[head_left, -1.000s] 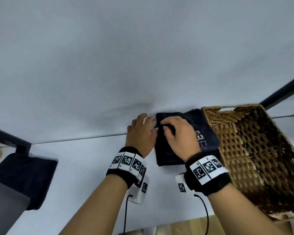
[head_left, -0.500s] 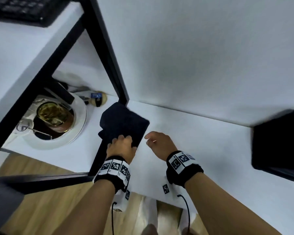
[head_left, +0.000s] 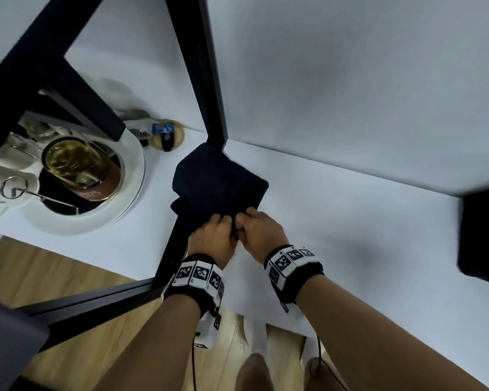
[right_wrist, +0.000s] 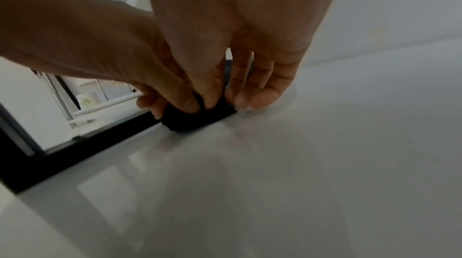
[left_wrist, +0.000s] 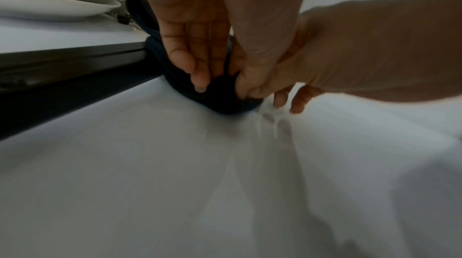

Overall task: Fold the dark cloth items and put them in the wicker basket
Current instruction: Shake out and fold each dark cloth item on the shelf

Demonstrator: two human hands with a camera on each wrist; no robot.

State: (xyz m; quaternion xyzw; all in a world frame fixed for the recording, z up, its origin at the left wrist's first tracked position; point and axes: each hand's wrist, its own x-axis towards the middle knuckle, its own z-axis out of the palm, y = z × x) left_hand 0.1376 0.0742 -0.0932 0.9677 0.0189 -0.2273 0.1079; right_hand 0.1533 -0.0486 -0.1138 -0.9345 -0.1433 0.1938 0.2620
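Pinching dark cloth's near edge

White bench; black frame post; white round tray left, holding glass jar of yellowish liquid; wooden floor below

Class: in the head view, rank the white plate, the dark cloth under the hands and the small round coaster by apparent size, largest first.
1. White plate
2. Dark cloth, though the hands hide its near edge
3. Round coaster, clearly smallest
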